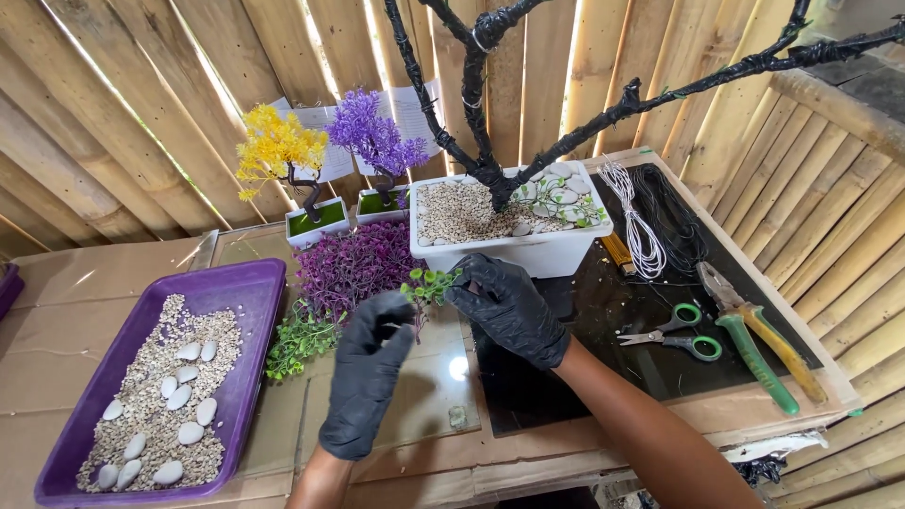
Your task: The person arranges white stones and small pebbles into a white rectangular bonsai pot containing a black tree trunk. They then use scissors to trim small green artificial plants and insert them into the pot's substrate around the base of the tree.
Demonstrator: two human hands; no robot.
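Note:
Both my hands wear black gloves. My left hand (370,372) and my right hand (506,303) together pinch a small green artificial sprig (429,285) just in front of a white rectangular pot (547,253). The pot is filled with gravel and white stones, and a bare black wrapped tree (483,113) rises from it. A few green sprigs sit on the stones in the pot (566,209).
A purple tray (247,311) with gravel and white stones lies at left. Purple foliage (353,264) and green foliage (300,341) lie between tray and pot. Small yellow (278,151) and purple (375,137) trees stand behind. Scissors (681,332), pliers (754,339), wire coils (650,221) lie at right.

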